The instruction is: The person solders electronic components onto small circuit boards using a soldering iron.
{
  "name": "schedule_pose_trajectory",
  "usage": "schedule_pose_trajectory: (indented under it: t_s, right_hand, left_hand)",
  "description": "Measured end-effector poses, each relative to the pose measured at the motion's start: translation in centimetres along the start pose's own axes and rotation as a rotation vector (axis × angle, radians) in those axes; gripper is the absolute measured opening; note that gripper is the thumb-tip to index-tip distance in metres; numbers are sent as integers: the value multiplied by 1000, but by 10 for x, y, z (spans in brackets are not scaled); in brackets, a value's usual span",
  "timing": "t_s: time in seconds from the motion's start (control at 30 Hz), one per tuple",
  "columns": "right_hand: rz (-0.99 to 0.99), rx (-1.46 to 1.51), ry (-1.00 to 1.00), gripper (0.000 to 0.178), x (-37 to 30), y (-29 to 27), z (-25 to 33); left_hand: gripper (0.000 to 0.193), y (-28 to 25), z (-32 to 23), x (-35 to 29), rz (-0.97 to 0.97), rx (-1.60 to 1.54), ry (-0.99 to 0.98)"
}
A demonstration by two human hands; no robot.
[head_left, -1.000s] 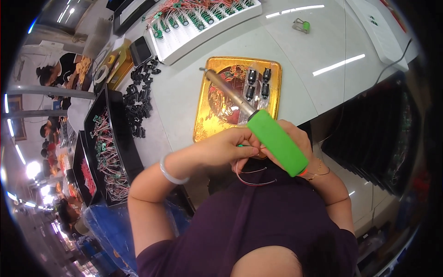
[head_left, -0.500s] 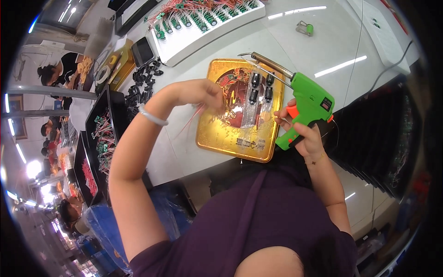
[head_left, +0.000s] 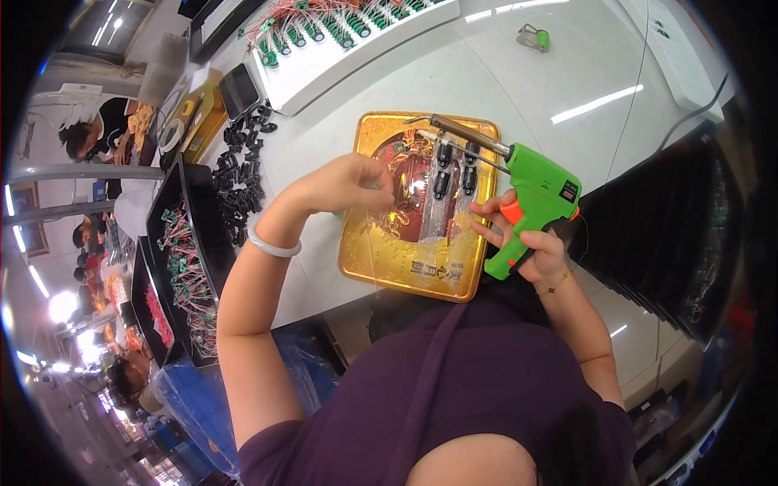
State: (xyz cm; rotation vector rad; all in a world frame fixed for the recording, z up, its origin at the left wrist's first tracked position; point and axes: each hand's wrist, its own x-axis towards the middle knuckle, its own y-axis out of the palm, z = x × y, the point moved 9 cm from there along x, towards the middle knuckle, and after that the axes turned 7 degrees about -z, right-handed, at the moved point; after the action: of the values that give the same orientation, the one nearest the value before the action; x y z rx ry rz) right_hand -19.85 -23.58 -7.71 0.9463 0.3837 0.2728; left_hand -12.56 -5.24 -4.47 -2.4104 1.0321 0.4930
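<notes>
My right hand (head_left: pixel 531 247) grips a green soldering gun (head_left: pixel 545 180) by its handle, with fingers by the orange trigger. Its metal tube and bent tip (head_left: pixel 417 120) reach left over a gold tin lid (head_left: pixel 369 263). On the lid, small black plastic parts (head_left: pixel 442 185) sit in two rows on a clear strip. My left hand (head_left: pixel 352 186) is closed in a pinch over the lid's left side. What its fingertips hold is hidden. A small green bit (head_left: pixel 337 214) shows beside that wrist.
A white tray (head_left: pixel 324 77) of green coils and red wires stands at the back. Loose black parts (head_left: pixel 239 166) lie on the left, near black bins (head_left: pixel 198 202) of wired boards. Stacked black trays (head_left: pixel 660 235) stand on the right. People (head_left: pixel 105 134) work far left.
The thin red wires that hung from my left hand no longer show. That hand has turned and come down slightly; the soldering gun sits slightly lower. The whole view has shifted a little.
</notes>
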Motion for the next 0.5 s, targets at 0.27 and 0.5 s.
schedule_pose_trajectory:
  t_s: [0.27,0.5]
  right_hand:
    - [-12,57,-88,47,-2,-5,4]
    - [-119,-263,-414,50,-37,-26,63]
  left_hand:
    - [8,14,-66,8,-77,698,186]
    - [12,34,-61,23,-534,272,255]
